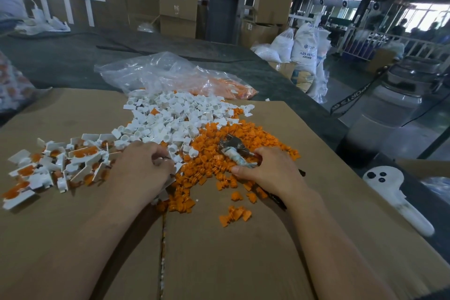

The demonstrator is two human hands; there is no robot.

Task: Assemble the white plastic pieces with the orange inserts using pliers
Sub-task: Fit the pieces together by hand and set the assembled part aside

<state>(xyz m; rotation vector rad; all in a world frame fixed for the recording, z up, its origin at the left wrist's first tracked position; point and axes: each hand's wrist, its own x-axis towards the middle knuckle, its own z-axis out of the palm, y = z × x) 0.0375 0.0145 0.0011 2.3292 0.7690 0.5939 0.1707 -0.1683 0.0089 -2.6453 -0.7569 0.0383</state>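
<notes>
A white sack (pixel 305 48) at upper right reads "ABS RESIN". Mid-frame, on brown cardboard (pixel 219 251), glossy white pieces (pixel 175 114) lie heaped beside ribbed orange inserts (pixel 243 134). The right hand (pixel 265 170) grips metal pliers (pixel 231 147) with a tape-wrapped handle over the inserts. The left hand (pixel 143 165) curls among the white pieces, and I cannot tell whether it holds one.

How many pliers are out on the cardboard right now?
1. The pliers lie on the orange inserts, gripped by the right hand. More may be hidden under the inserts.

Left hand (pixel 143 165), right hand (pixel 270 173) bare; both forearms bare.
</notes>
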